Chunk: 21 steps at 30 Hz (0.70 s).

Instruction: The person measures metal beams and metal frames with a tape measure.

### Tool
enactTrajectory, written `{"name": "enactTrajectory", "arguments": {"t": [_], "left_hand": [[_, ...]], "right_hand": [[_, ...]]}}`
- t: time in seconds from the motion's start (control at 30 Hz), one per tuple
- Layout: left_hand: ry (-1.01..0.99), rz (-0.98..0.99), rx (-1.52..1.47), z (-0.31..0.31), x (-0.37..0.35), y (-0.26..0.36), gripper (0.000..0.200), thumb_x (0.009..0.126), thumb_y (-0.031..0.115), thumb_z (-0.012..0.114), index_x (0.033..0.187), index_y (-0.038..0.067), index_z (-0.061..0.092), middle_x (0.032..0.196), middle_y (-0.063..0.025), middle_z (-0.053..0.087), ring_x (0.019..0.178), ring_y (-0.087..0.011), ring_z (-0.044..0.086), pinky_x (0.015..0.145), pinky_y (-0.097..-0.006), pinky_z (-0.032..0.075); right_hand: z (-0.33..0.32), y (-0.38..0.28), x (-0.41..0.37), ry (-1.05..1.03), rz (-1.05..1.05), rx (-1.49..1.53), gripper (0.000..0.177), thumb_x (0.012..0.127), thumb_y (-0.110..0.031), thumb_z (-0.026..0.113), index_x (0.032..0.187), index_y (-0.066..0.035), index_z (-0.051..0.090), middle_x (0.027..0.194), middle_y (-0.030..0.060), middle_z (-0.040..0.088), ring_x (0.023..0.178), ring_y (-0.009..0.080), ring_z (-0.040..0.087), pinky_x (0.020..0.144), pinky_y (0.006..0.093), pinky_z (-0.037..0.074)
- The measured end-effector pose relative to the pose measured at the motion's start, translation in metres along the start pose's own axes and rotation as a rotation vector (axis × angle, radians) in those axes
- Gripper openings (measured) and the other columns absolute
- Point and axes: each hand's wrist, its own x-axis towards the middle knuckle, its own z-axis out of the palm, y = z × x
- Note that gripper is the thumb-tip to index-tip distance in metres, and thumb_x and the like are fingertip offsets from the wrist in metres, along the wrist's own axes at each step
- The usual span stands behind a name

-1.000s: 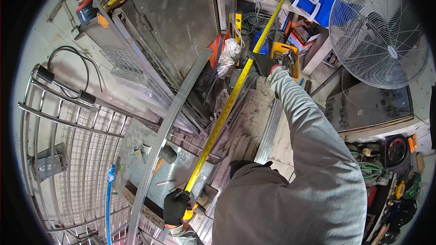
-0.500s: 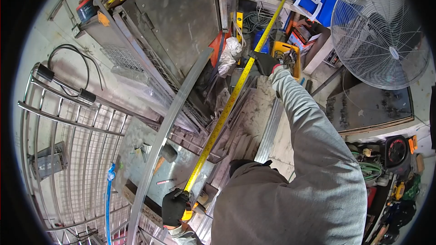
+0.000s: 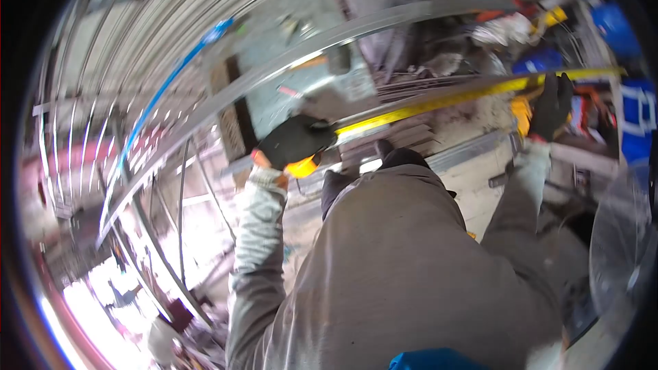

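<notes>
My left hand, in a black glove, is closed around the yellow case of a tape measure. From it the yellow blade runs out to the right, over dark metal lengths lying below. My right hand, also in a dark glove, grips the blade close to its far end; motion blur softens its fingers. Above the blade a long curved metal bar stretches across the view, apart from both hands.
At upper left stands a barred metal frame with a blue hose or strap before it. A grey work surface holds small tools. Blue containers and a wire fan are on the right.
My view has swung round, so the blade now lies nearly level instead of steeply slanted. Both hands keep their hold on the tape measure. The image is more blurred.
</notes>
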Motion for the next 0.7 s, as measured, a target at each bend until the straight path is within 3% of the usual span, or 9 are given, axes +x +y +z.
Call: {"name": "enactTrajectory", "arguments": {"t": [0.1, 0.13, 0.2, 0.23, 0.27, 0.43, 0.47, 0.6, 0.7], "left_hand": [[-0.032, 0.398, 0.164, -0.003, 0.000, -0.002, 0.033, 0.101, 0.034, 0.067, 0.099, 0.002, 0.077, 0.070, -0.0076, 0.071, 0.060, -0.0162, 0.069, 0.061, -0.0330, 0.053], [-0.023, 0.089, 0.142, -0.005, 0.004, 0.002, 0.036, 0.100, 0.038, 0.067, 0.098, 0.004, 0.079, 0.071, -0.0084, 0.072, 0.061, -0.0162, 0.070, 0.065, -0.0345, 0.054], [0.058, 0.209, 0.300, -0.006, 0.005, -0.006, 0.039, 0.099, 0.044, 0.067, 0.098, 0.008, 0.081, 0.078, -0.0080, 0.077, 0.079, -0.0221, 0.074, 0.081, -0.0396, 0.055], [0.042, 0.131, 0.364, -0.009, 0.003, -0.002, 0.036, 0.100, 0.043, 0.066, 0.101, 0.011, 0.081, 0.090, -0.0097, 0.080, 0.088, -0.0268, 0.075, 0.084, -0.0414, 0.056], [0.177, 0.480, 0.526, -0.003, 0.005, -0.031, 0.033, 0.100, 0.042, 0.065, 0.105, 0.013, 0.080, 0.103, -0.0125, 0.079, 0.093, -0.0308, 0.074, 0.087, -0.0419, 0.058], [0.029, 0.364, 0.517, -0.054, -0.042, -0.056, 0.030, 0.099, 0.038, 0.068, 0.110, 0.012, 0.077, 0.112, -0.0129, 0.076, 0.100, -0.0359, 0.073, 0.088, -0.0439, 0.059], [0.174, 0.829, 0.872, -0.070, -0.062, -0.078, 0.029, 0.099, 0.035, 0.072, 0.111, 0.011, 0.079, 0.106, -0.0141, 0.077, 0.095, -0.0338, 0.074, 0.084, -0.0411, 0.059], [-0.079, -0.090, 0.055, -0.138, -0.142, -0.127, 0.034, 0.100, 0.035, 0.077, 0.119, 0.008, 0.082, 0.093, -0.0128, 0.078, 0.086, -0.0169, 0.074, 0.075, -0.0339, 0.058], [-0.072, -0.253, -0.086, -0.178, -0.196, -0.175, 0.039, 0.099, 0.030, 0.079, 0.123, -0.001, 0.078, 0.095, -0.0090, 0.078, 0.087, -0.0128, 0.073, 0.077, -0.0293, 0.058]], "right_hand": [[0.012, -0.075, -0.055, -0.575, -0.566, -0.110, 0.053, 0.098, -0.023, 0.078, 0.144, 0.000, 0.063, 0.140, 0.0204, 0.068, 0.129, 0.0385, 0.064, 0.113, 0.0438, 0.048], [0.021, -0.098, -0.072, -0.736, -0.679, -0.177, 0.056, 0.096, -0.024, 0.081, 0.144, -0.001, 0.063, 0.142, 0.0206, 0.067, 0.132, 0.0391, 0.062, 0.114, 0.0444, 0.048], [0.037, -0.130, -0.102, -0.984, -0.841, -0.216, 0.067, 0.089, -0.024, 0.084, 0.149, -0.006, 0.060, 0.146, 0.0198, 0.064, 0.138, 0.0394, 0.057, 0.118, 0.0513, 0.042], [0.045, -0.145, -0.112, -1.061, -0.891, -0.213, 0.070, 0.086, -0.024, 0.085, 0.149, -0.007, 0.059, 0.146, 0.0193, 0.064, 0.138, 0.0394, 0.057, 0.118, 0.0518, 0.042], [0.056, -0.157, -0.124, -1.134, -0.948, -0.215, 0.073, 0.083, -0.023, 0.086, 0.149, -0.007, 0.059, 0.145, 0.0188, 0.064, 0.137, 0.0394, 0.057, 0.118, 0.0524, 0.042], [0.073, -0.116, -0.143, -1.120, -0.995, -0.321, 0.068, 0.081, -0.015, 0.086, 0.144, -0.008, 0.064, 0.141, 0.0151, 0.066, 0.132, 0.0375, 0.059, 0.114, 0.0496, 0.046], [0.073, -0.110, -0.146, -1.086, -1.008, -0.334, 0.065, 0.082, -0.014, 0.085, 0.143, -0.008, 0.065, 0.140, 0.0148, 0.067, 0.132, 0.0369, 0.060, 0.114, 0.0489, 0.046], [0.063, -0.149, -0.162, -1.114, -0.940, -0.416, 0.059, 0.092, -0.014, 0.079, 0.149, -0.009, 0.062, 0.145, 0.0156, 0.065, 0.136, 0.0375, 0.058, 0.115, 0.0480, 0.044], [0.065, -0.179, -0.195, -1.066, -0.955, -0.529, 0.061, 0.092, -0.015, 0.079, 0.150, -0.010, 0.061, 0.145, 0.0162, 0.064, 0.135, 0.0380, 0.058, 0.114, 0.0485, 0.045]]}}
